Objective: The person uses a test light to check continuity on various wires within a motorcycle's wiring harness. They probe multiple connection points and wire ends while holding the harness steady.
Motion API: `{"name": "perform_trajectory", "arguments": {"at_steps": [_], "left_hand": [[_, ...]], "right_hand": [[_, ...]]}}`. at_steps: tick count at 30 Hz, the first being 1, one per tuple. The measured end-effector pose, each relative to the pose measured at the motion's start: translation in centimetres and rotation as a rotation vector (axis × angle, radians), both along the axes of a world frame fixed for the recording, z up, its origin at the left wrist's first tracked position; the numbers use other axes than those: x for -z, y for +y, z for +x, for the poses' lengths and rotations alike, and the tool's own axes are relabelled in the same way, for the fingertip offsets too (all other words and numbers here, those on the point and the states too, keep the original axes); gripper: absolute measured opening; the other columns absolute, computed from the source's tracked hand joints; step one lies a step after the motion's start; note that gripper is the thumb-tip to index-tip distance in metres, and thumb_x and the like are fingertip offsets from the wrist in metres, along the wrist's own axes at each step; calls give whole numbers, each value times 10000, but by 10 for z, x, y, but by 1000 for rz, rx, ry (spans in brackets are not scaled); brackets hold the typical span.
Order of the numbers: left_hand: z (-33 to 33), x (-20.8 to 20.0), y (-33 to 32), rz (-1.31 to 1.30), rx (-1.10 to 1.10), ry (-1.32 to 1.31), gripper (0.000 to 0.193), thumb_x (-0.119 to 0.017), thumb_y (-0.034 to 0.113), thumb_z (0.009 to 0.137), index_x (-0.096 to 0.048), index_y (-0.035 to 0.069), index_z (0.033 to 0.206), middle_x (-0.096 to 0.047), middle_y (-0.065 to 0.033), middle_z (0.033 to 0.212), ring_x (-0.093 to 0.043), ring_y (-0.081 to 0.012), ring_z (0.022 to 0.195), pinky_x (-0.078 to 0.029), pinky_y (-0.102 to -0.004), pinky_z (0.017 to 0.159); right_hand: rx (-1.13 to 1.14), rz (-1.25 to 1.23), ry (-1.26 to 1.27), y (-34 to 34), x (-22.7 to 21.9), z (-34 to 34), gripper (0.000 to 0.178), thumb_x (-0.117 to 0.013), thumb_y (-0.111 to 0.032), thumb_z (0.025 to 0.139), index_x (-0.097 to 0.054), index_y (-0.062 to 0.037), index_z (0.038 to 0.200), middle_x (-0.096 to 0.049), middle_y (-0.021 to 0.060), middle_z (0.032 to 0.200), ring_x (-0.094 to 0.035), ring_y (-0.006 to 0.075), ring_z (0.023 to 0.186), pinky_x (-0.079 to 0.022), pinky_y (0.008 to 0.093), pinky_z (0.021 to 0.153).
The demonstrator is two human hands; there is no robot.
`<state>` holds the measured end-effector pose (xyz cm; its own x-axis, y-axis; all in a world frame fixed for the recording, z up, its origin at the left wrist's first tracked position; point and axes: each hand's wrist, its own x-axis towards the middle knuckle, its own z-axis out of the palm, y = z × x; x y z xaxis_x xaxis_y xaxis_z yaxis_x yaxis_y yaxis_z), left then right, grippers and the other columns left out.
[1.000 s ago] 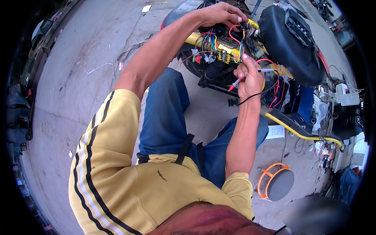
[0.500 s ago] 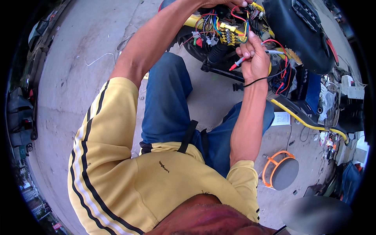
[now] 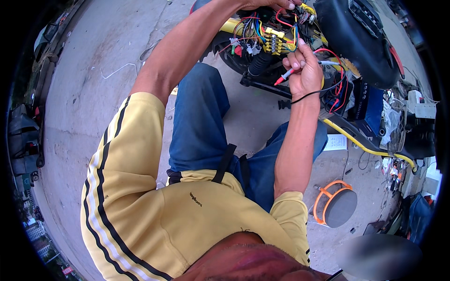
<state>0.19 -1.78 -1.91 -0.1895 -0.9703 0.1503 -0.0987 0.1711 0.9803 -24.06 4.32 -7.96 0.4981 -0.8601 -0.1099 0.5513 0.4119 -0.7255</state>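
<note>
My right hand is closed around a test probe with a pale body and a red tip, which points down to the left. Its thumb and forefinger reach up beside a yellow terminal block with a row of metal screws. At the top edge, my left hand is bent over the wiring, its fingertips drawn together by a red wire. The picture's edge cuts this hand off, and what it pinches is hidden. Loose coloured wires and plugs hang left of the block.
A black scooter seat is at the upper right, beside the exposed wiring. A blue box and red and black leads lie on the yellow-edged footboard. An orange-framed round stool stands on the concrete at my right.
Almost nothing differs. Both hands stay in place, and the probe remains in my right hand.
</note>
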Motion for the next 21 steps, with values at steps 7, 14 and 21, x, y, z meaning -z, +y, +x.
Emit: {"name": "perform_trajectory", "arguments": {"at_steps": [7,14,21], "left_hand": [[-2,-3,1,2,-19,-32,450,-752,29,916,-631,-78,1336,-726,-140,1131,-706,-202,934,-602,-328,810],[1,-1,1,-21,-1,-43,555,-763,21,885,-582,-100,1395,-696,-164,1235,-685,-222,1042,-590,-346,889],[-3,-3,4,-62,-6,-100,566,-756,10,871,-587,-103,1399,-693,-165,1248,-672,-214,1046,-586,-339,876]], "right_hand": [[4,-11,14,0,0,0,331,-674,-144,1016,-513,-155,727,-346,-67,564,-383,93,528,-384,315,620],[26,20,13,1,-1,2,315,-682,-140,1009,-522,-151,737,-342,-69,561,-382,85,520,-373,296,603],[35,19,6,2,-1,2,321,-687,-153,1009,-523,-153,733,-353,-72,556,-391,84,515,-377,295,597]]}}
